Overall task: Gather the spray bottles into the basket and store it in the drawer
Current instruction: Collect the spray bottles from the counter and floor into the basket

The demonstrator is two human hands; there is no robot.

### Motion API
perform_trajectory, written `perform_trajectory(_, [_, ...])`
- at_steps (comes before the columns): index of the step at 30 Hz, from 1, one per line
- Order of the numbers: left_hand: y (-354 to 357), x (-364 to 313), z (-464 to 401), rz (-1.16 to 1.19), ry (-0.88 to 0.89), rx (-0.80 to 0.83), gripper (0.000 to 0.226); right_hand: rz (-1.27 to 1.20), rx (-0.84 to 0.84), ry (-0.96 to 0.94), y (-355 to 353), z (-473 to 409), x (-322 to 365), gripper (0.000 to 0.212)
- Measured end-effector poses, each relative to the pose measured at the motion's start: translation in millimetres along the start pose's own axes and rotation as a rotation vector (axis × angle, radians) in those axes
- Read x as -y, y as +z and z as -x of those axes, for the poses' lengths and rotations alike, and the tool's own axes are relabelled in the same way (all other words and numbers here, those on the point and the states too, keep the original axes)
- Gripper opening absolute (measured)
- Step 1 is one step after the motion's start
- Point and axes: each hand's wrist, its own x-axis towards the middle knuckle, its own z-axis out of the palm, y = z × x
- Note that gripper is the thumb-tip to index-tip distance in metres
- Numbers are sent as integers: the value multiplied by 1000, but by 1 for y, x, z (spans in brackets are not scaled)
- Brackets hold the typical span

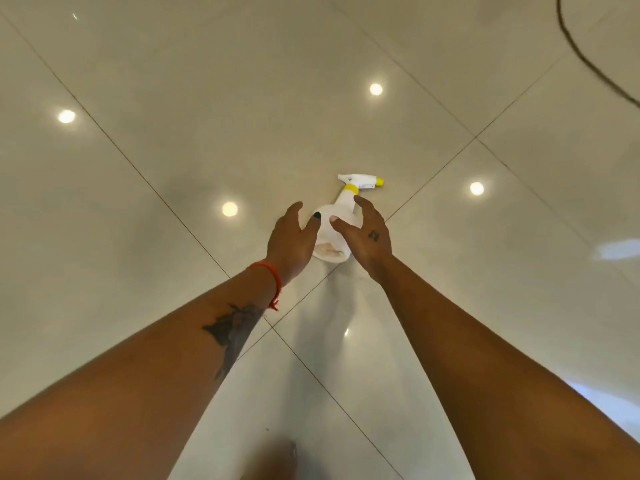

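A white spray bottle (337, 216) with a yellow collar and yellow nozzle tip lies on its side on the glossy tiled floor, trigger head pointing away from me. My left hand (292, 242) hovers at the bottle's left side, fingers spread. On the bottle's right side my right hand (365, 233) is also spread, its thumb over the body. Both hands cover part of the bottle; whether they touch it I cannot tell. No basket or drawer is in view.
Shiny cream floor tiles (207, 98) with dark grout lines reflect several ceiling lights. A dark cable (585, 60) curves across the floor at the top right. A part of my body shows at the bottom edge.
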Motion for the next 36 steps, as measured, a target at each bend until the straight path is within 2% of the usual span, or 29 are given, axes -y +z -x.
perform_trajectory(7, [25, 19, -11, 229, -155, 174, 54, -248, 94, 197, 21, -6, -20, 66])
perform_trajectory(13, [5, 11, 4, 336, -155, 133, 51, -337, 98, 145, 18, 12, -4, 61])
perform_trajectory(19, [-54, -11, 54, 392, -141, 110, 46, -309, 143, -4, 10, 64, 47, 62])
perform_trajectory(25, [-124, -45, 118, 498, -141, 27, 56, -219, 165, -208, 14, 129, 117, 65])
perform_trajectory(28, [-167, -61, 158, 556, -101, -43, 55, -185, 210, -307, 19, 163, 163, 67])
perform_trajectory(36, [-286, -71, 264, 704, -23, -272, 35, -82, 399, -641, 57, 261, 268, 66])
